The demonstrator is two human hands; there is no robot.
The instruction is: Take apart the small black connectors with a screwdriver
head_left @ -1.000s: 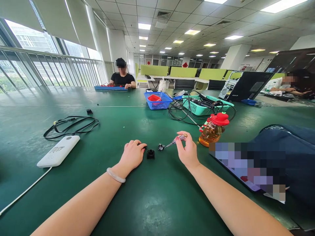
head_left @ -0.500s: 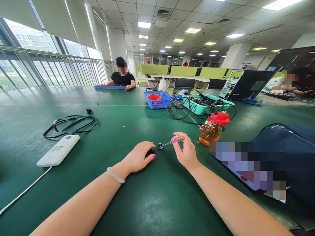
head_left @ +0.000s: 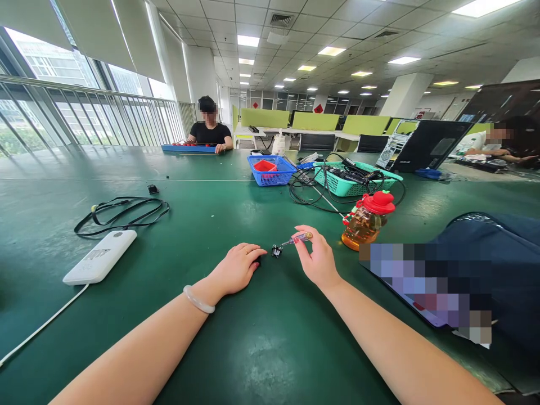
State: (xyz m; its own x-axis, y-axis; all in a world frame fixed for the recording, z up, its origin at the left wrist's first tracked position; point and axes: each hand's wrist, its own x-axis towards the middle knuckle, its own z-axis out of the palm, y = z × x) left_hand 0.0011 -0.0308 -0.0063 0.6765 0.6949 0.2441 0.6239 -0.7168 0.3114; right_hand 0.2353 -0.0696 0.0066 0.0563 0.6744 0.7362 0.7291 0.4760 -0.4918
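Observation:
My right hand (head_left: 317, 257) pinches the clear purplish handle of a small screwdriver (head_left: 301, 238), held at a slant with its shaft pointing left and down. The screwdriver's tip reaches the upper edge of a small black part with shiny metal bits (head_left: 277, 251) on the green table; whether it touches is too small to tell. Left of that part, my left hand (head_left: 236, 268) rests on the table with its fingers curled over a small black piece (head_left: 259, 261). Most of that piece is hidden under the fingers.
A red-lidded drink bottle (head_left: 366, 222) stands right of my right hand, near a dark blue bag (head_left: 502, 264). Beyond are a blue basket (head_left: 272, 179) and a green basket of cables (head_left: 337, 184). A white power bank (head_left: 101, 257) and a looped black strap (head_left: 122, 216) lie left.
The fingers of my left hand have drawn in over the black piece, covering more of it. The screwdriver's handle end has moved slightly left. The metal-fitted part has turned a little.

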